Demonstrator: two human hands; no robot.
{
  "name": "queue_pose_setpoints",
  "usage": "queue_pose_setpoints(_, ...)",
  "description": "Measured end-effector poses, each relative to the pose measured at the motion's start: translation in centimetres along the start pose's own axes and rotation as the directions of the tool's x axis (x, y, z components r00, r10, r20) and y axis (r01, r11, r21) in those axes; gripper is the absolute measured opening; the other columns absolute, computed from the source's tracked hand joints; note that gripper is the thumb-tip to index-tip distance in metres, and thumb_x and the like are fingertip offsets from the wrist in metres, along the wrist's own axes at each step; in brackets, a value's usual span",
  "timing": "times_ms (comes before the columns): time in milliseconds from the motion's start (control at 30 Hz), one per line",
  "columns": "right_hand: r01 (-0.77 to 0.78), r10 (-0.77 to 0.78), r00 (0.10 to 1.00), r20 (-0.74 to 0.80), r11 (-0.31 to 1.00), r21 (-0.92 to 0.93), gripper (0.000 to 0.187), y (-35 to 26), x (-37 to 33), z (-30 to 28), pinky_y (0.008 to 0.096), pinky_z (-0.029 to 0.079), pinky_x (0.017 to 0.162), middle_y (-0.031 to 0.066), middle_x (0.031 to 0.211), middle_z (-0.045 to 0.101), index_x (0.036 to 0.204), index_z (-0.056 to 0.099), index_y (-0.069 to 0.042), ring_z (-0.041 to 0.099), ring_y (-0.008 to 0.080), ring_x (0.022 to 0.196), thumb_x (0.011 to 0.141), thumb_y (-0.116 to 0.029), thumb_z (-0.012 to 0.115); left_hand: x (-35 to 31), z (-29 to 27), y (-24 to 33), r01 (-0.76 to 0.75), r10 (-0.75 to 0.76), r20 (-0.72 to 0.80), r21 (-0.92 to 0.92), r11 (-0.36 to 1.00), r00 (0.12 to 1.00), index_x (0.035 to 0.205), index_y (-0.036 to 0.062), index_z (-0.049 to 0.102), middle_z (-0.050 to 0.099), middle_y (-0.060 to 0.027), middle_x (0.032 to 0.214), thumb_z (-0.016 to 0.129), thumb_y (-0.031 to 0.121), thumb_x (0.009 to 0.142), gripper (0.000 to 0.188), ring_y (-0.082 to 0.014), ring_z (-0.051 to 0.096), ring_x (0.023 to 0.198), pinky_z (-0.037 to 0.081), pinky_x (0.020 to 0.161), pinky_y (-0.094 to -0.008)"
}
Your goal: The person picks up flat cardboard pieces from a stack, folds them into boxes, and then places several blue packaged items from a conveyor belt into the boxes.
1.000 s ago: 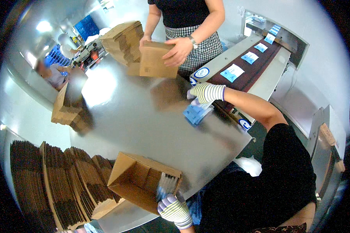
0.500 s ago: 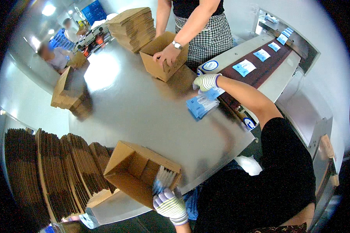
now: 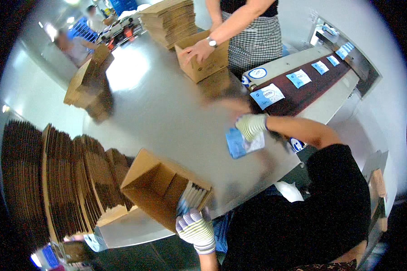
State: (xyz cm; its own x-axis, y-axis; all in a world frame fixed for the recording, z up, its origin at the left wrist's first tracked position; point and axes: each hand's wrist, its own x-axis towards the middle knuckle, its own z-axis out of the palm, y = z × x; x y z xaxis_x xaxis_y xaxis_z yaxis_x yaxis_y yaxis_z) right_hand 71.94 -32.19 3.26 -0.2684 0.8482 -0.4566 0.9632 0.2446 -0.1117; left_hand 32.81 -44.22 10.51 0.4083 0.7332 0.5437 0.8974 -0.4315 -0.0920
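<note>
Near the table's front edge, an open cardboard box (image 3: 142, 178) lies tilted toward me. A row of blue-and-white packets (image 3: 192, 198) stands packed at its right end. My left hand (image 3: 195, 229), in a striped knit glove, is closed over the box's near edge, its fingertips against those packets. My right hand (image 3: 251, 126), gloved alike, is closed on a small stack of flat packets (image 3: 239, 147) at the end of the conveyor. Its thumb and some fingers are hidden or blurred.
More packets (image 3: 298, 78) lie spaced along the dark conveyor belt (image 3: 285, 101). Across the metal table (image 3: 163, 113), a co-worker's hand (image 3: 199, 50) holds another box (image 3: 203, 67). Folded cartons stand at the left (image 3: 25, 180) and in a pile (image 3: 167, 22) at the back.
My right hand has come nearer, off the belt's end and onto the packet stack. Packets on the belt have moved toward me. My left hand stays at the box; the co-worker's box has tipped.
</note>
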Motion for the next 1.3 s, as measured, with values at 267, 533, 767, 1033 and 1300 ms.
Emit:
queue_pose_setpoints(267,0.014,-0.021,0.999,0.05,0.991,0.135,0.076,-12.9,-6.0,-0.6,0.0444,0.05,0.083,0.025,0.11,0.06,0.12,0.052,0.001,0.063,0.0358,0.096,0.062,-0.04,0.079,-1.0,0.5,-0.9,-0.042,0.046,0.085,-0.039,0.998,0.995,0.09,0.0089,0.056,0.056,-0.0097,0.082,0.06,0.033,0.074,0.029,-0.0312,0.057,0.084,0.044,0.077,-0.0441)
queue_pose_setpoints(533,0.835,-0.611,0.4,-0.683,0.55,-0.003,0.052,-20.2,-3.4,-13.9,0.0364,0.047,0.088,0.007,0.11,0.063,0.129,0.052,-0.018,0.061,0.024,0.1,0.079,-0.024,0.067,-1.3,-0.4,-0.3,-0.094,0.099,0.123,-0.046,0.995,0.987,0.088,0.0105,0.055,0.049,-0.004,0.073,0.055,0.02,0.079,0.013,-0.0208,0.052,0.071,0.044,0.078,-0.0385)
queue_pose_setpoints(767,0.362,-0.51,0.746,-0.428,0.85,-0.383,0.046,-30.2,4.3,-8.0,0.0481,0.047,0.084,0.0164,0.114,0.057,0.12,0.05,-0.004,0.057,0.0317,0.101,0.081,-0.025,0.058,-3.3,-0.2,0.4,-0.112,0.107,0.136,0.032,0.993,0.985,0.089,0.0099,0.055,0.05,-0.0036,0.076,0.056,0.022,0.08,0.015,-0.0205,0.052,0.073,0.044,0.077,-0.0381)
queue_pose_setpoints(1033,0.738,-0.663,0.495,-0.562,0.662,-0.131,0.05,-27.8,-0.5,-9.3,0.0428,0.046,0.087,0.0095,0.111,0.057,0.113,0.055,-0.009,0.056,0.0291,0.103,0.072,-0.031,0.071,-2.3,-0.3,-0.1,-0.069,0.071,0.091,-0.024,0.997,0.993,0.086,0.0102,0.056,0.053,-0.0051,0.078,0.056,0.02,0.079,0.012,-0.0212,0.053,0.071,0.045,0.077,-0.0385)
queue_pose_setpoints(1300,0.402,-0.27,0.626,-0.732,0.916,0.006,0.044,-13.6,-3.9,-10.7,0.0445,0.044,0.089,0.0124,0.115,0.056,0.115,0.055,-0.008,0.054,0.0325,0.104,0.08,-0.033,0.063,-2.0,0.3,0.2,-0.039,0.045,0.058,-0.094,0.995,0.997,0.1,0.0066,0.057,0.05,-0.0071,0.076,0.061,0.019,0.075,0.028,-0.0245,0.052,0.072,0.044,0.083,-0.0426)
